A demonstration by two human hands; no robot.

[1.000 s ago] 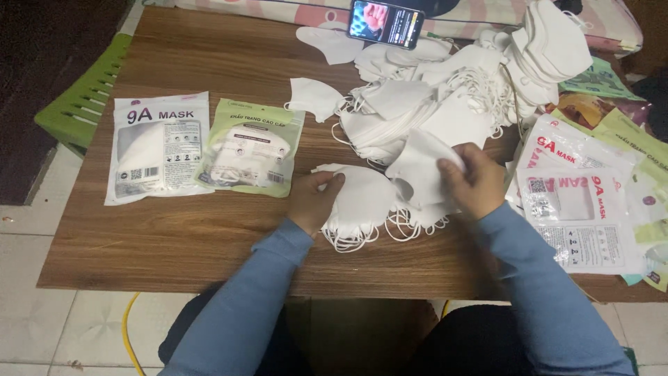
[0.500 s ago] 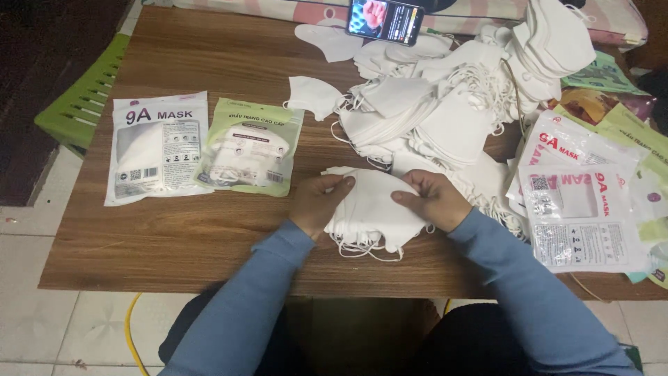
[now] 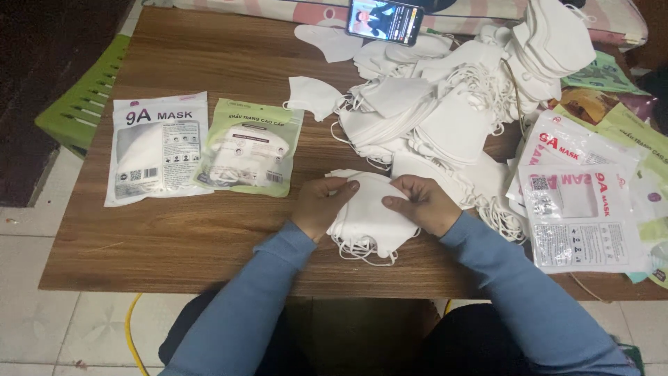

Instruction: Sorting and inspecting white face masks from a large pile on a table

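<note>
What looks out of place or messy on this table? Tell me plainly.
Little is truly odd. The loose white masks sprawl in an untidy heap with ear loops tangled, and one single mask lies apart from it. Both hands, left and right, grip a small mask stack at the table edge. Nothing is spilled or visibly damaged.

Mask stack [image 3: 369,219] — lower edges hidden under left hand [image 3: 321,205].
</note>
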